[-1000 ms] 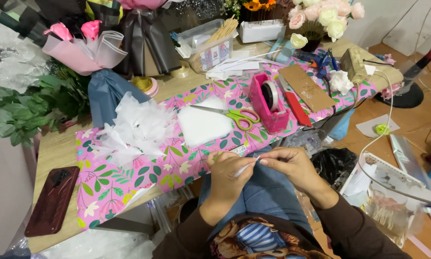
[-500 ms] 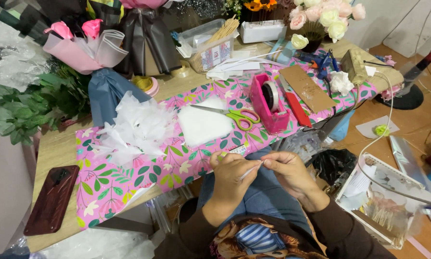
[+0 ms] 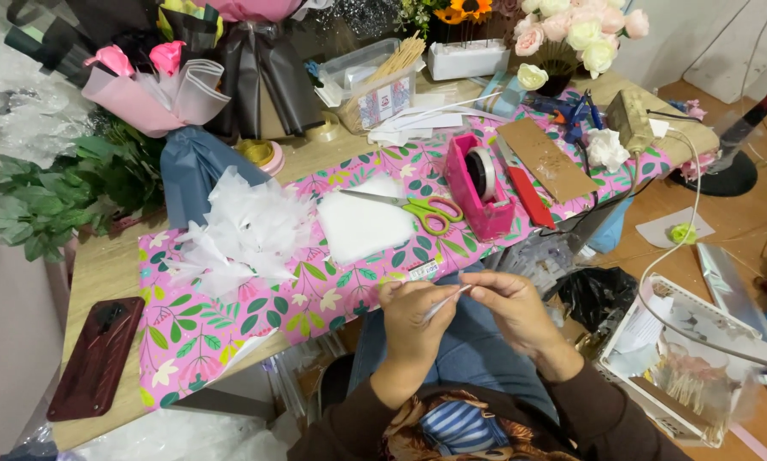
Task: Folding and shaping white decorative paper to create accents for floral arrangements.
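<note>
My left hand (image 3: pixel 413 323) and my right hand (image 3: pixel 510 312) meet over my lap, just in front of the table edge. Between their fingers they pinch a thin white strip (image 3: pixel 445 300) that looks like a stem or rolled paper. On the pink floral table cover (image 3: pixel 230 316) lie a pile of white tissue petals (image 3: pixel 238 230), a white foam pad (image 3: pixel 362 226) and green-handled scissors (image 3: pixel 418 207). A pink tape dispenser (image 3: pixel 477 183) stands to the right of the scissors.
A dark red phone (image 3: pixel 98 354) lies at the table's left end. Wrapped bouquets (image 3: pixel 153 81), green leaves (image 3: pixel 51 188), a clear box of sticks (image 3: pixel 375 81), a brown card (image 3: pixel 546 158) and pink roses (image 3: pixel 571 30) crowd the back. A white basket (image 3: pixel 631 363) stands on the floor right.
Both hands have stayed together over my lap, with the fingers shifting slightly along the white strip. Nothing on the table has moved.
</note>
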